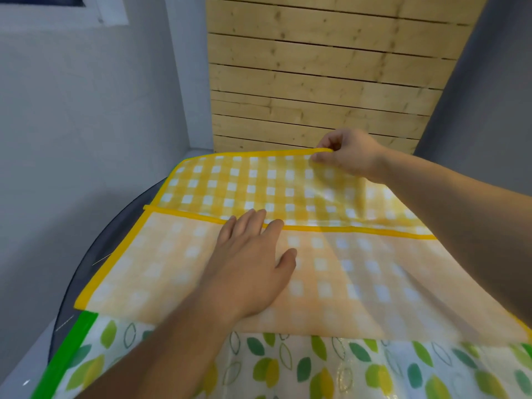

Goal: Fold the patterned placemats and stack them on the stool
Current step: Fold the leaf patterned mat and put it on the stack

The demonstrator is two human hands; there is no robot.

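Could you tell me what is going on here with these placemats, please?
A person is folding a yellow checked placemat. The left hand lies flat on its paler near flap, fingertips at the trimmed edge that crosses the middle. The right hand pinches the far edge and holds it slightly raised. The mat overlaps a green leaf-patterned placemat spread out nearer the camera, and both rest on a dark round surface.

A dark round table (113, 240) carries a leaf-patterned placemat (288, 370) and a yellow checked placemat (230, 180).
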